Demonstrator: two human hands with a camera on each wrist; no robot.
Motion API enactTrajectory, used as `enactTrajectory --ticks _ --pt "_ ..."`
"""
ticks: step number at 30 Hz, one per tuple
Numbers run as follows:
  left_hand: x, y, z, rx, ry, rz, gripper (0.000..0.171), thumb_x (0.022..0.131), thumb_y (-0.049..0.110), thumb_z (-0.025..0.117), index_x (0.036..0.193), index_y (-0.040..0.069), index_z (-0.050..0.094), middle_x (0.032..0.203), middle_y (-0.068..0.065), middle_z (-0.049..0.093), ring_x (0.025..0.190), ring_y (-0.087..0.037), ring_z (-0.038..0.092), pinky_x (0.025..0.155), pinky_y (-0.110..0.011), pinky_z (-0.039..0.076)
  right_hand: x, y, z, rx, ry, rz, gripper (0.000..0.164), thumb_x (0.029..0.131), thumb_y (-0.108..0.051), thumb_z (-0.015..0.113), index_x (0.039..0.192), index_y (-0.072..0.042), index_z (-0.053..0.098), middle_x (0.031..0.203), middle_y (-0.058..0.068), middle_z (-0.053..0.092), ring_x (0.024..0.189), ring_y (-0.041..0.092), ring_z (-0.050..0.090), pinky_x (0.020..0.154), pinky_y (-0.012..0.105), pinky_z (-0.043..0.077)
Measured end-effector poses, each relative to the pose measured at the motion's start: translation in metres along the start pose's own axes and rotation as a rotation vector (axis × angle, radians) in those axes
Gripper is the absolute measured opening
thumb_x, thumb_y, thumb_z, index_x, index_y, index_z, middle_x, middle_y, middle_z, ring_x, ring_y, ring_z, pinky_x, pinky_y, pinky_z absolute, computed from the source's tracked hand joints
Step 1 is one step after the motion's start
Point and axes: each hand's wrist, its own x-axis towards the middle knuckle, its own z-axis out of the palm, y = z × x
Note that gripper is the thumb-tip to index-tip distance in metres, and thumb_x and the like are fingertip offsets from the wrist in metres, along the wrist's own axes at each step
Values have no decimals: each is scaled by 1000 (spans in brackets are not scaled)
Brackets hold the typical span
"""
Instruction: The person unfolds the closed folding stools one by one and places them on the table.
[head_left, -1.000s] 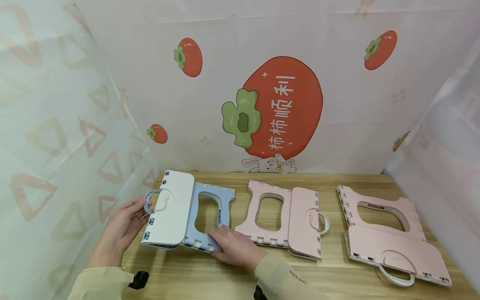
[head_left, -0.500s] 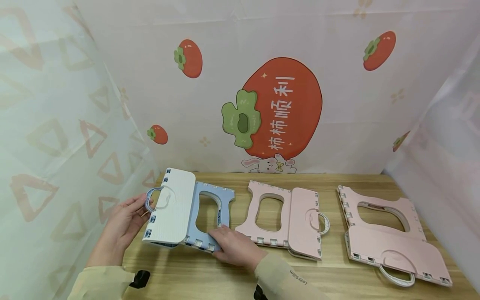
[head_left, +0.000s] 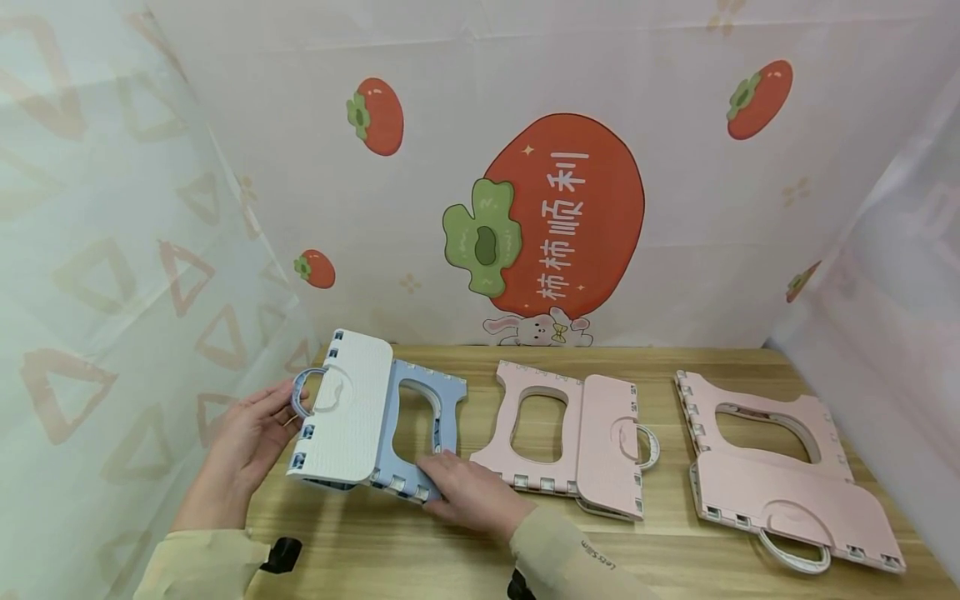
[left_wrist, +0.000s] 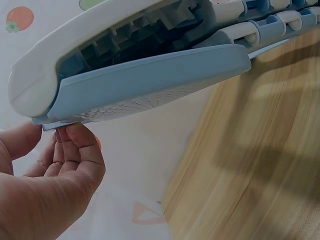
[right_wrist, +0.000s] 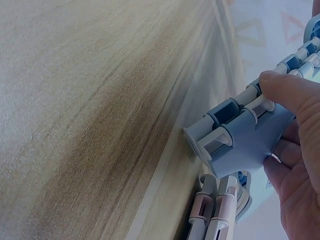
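On the left in the head view is a folding stool (head_left: 347, 412) with a white top and blue legs, folded flat and tilted, its left side raised. My left hand (head_left: 255, 435) pinches the blue loop handle (head_left: 299, 395) on its left edge; in the left wrist view thumb and fingers (left_wrist: 82, 145) meet at the stool's low end. My right hand (head_left: 474, 493) grips the near corner of the blue leg panel (head_left: 448, 425). Seen from the right wrist, the thumb (right_wrist: 280, 87) lies over the hinged edge and the fingers reach round the panel's other side.
Two pink folding stools lie folded flat on the wooden table (head_left: 375, 550): one pink stool (head_left: 609, 433) just right of my right hand, another pink stool (head_left: 787, 492) at the far right. A printed cloth wall (head_left: 420, 233) stands behind, with more cloth along both sides.
The blue-and-white stool's left side has risen slightly, and my left hand has moved up with its handle. My right hand stays almost in place. The pink stools have not moved.
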Motion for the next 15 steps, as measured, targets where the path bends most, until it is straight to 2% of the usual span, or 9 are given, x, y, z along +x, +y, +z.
enactTrajectory --ticks 6,15 --pt "0 3 4 -48 -29 11 28 107 6 50 104 2 77 91 -6 75 81 -17 69 77 -29 57 -1 0 0 -1 7 -5 49 95 -28 75 136 -13 53 127 1 65 108 9 62 83 18 54" --pt "0 5 10 -44 -32 33 26 107 4 50 105 2 77 92 -7 75 81 -17 69 77 -29 56 -1 0 0 4 13 -1 50 96 -28 74 137 -11 52 129 2 64 108 10 63 83 18 55"
